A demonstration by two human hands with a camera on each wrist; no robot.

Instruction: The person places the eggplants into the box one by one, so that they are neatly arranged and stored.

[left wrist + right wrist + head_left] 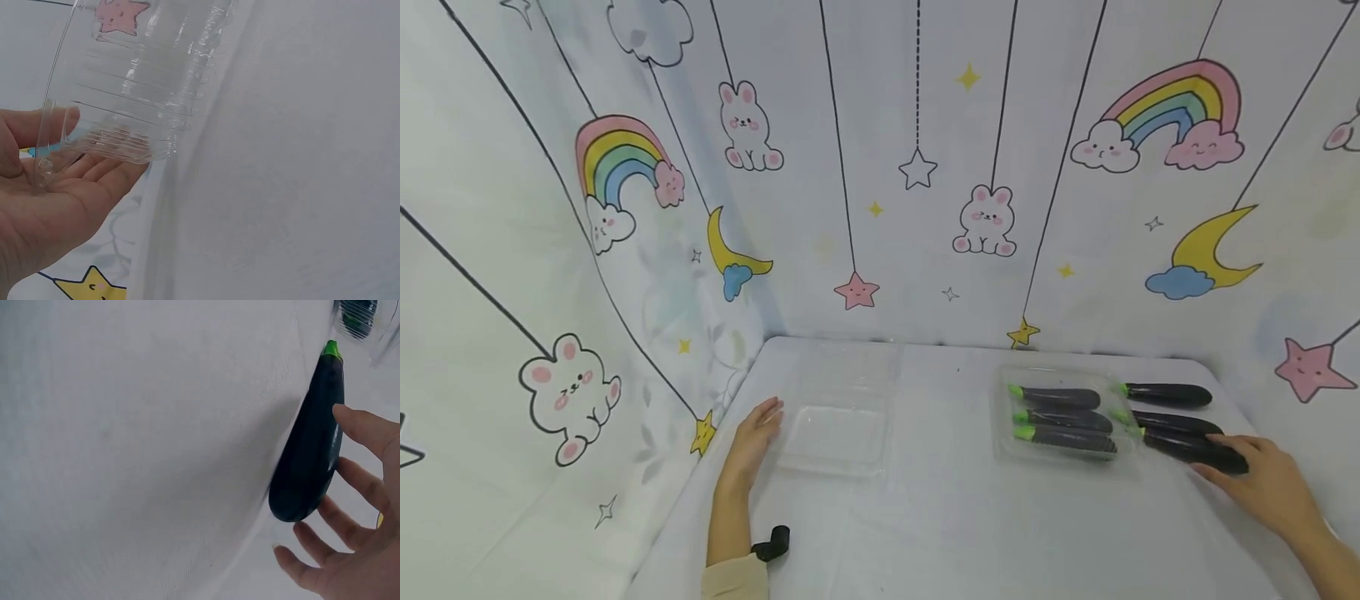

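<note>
Glossy black eggplant with a green stem end (1195, 451) is at the right end of the white table (940, 517), just right of a clear plastic tray (1047, 460). The right hand (1270, 482) has bent, spread fingers pinching its fat end against the thumb, can't tell how firmly. I'd grip nearer the middle, slick skin will probably droop otherwise. Left hand (756, 437) is touching a see-through plastic box (835, 437), fingers loosely extended.

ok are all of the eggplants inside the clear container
No, three eggplants lie on the table to the right of that container.
</note>
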